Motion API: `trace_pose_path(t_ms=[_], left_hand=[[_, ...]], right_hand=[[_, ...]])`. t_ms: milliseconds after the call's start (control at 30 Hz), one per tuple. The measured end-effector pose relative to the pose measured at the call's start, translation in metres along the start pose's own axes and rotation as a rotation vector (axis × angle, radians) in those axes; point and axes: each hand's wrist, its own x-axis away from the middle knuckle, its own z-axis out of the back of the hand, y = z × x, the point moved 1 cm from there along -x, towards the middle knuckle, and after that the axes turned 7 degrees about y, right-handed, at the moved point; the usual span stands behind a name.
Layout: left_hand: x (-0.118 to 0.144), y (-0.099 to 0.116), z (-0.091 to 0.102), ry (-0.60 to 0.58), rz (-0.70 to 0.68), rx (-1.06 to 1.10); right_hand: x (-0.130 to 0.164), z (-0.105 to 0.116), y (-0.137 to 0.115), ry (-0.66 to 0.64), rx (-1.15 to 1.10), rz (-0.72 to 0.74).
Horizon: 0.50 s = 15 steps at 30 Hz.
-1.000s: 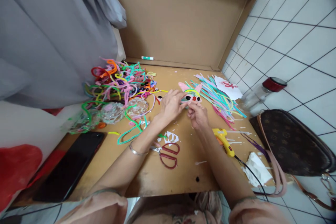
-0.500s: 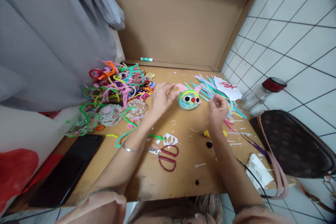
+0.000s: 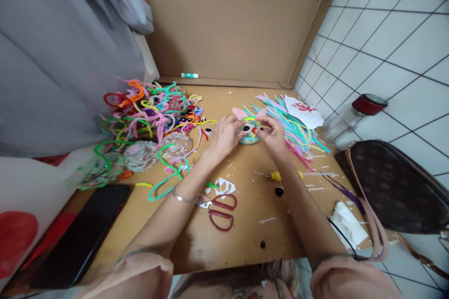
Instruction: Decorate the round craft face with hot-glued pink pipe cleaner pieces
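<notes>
Both hands, left hand (image 3: 224, 135) and right hand (image 3: 271, 136), pinch the round craft face (image 3: 249, 131); glued eyes may shift under the grip.

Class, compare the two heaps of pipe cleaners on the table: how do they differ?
The left heap is curled and tangled; the right heap is straight strands fanned out. The left heap mixes orange, red, green and pink; the right heap is mostly teal and pink. Both lie on the brown table, flanking the hands.
</notes>
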Motion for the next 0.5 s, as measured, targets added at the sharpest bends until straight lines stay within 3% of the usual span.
trace_pose_path(t_ms=[500], left_hand=[[-0.003,0.0085,0.0026,-0.082,0.04,-0.053]], right_hand=[[0.0039,-0.0005,0.0009,-0.077,0.168,0.113]])
